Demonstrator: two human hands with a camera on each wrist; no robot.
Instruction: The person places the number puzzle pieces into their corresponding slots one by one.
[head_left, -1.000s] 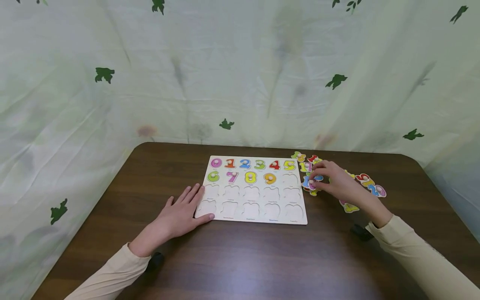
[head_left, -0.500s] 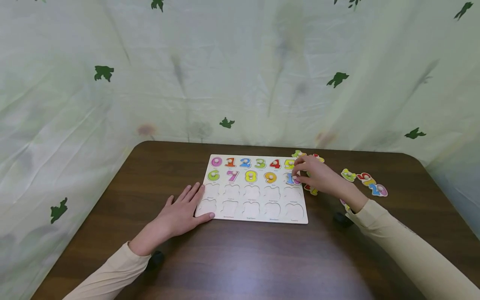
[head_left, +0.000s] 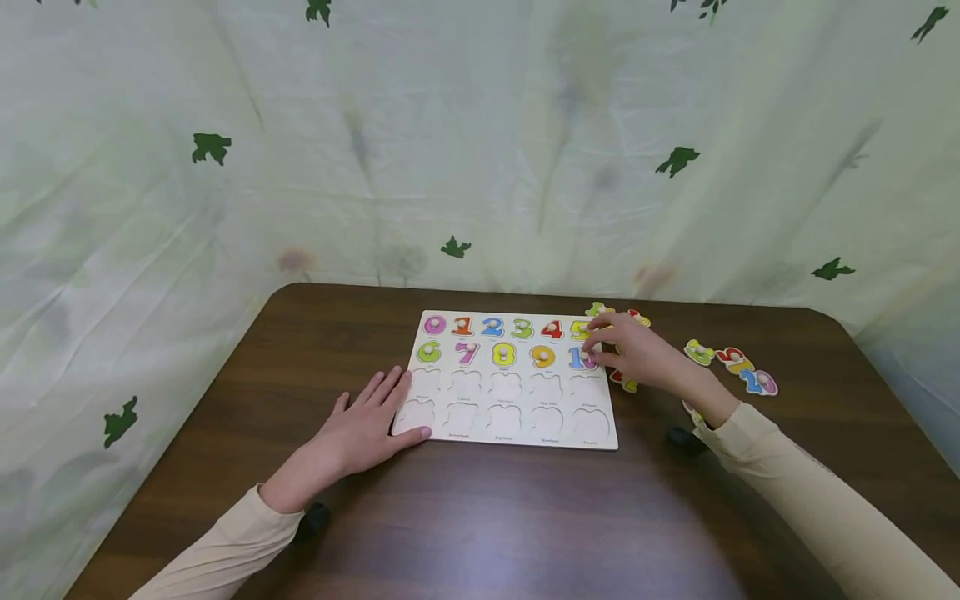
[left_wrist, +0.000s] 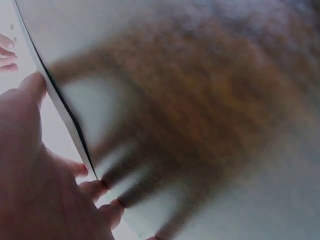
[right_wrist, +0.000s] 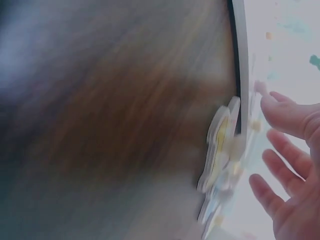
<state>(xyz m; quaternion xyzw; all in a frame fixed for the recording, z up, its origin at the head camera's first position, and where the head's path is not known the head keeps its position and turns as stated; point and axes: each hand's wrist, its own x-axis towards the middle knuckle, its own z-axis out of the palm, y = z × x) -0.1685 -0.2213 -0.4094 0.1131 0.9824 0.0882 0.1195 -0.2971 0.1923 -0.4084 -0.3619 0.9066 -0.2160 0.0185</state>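
A white number puzzle board [head_left: 525, 425] lies on the brown table, with knobbed number pieces 0 to 9 seated in its upper two rows. The blue and pink 10 piece [head_left: 576, 358] sits over the slot at the right end of the second row. My right hand [head_left: 637, 350] pinches its knob between thumb and forefinger, the other fingers spread in the right wrist view. Flat on the board's left edge rests my left hand [head_left: 352, 440], fingers straight, thumb at the near corner. The lower two rows of slots [head_left: 504, 387] hold no pieces.
Loose number pieces lie against the board's right edge, such as a red and yellow piece [head_left: 624, 382], partly hidden by my right hand. Farther right are a green and yellow piece [head_left: 699, 352] and an overlapping group [head_left: 752, 380]. A patterned curtain [head_left: 480, 167] hangs behind the table.
My right hand has carried the 10 piece leftward from the loose pile onto the board. Over the last half second it has stayed there. The left hand has kept its place.
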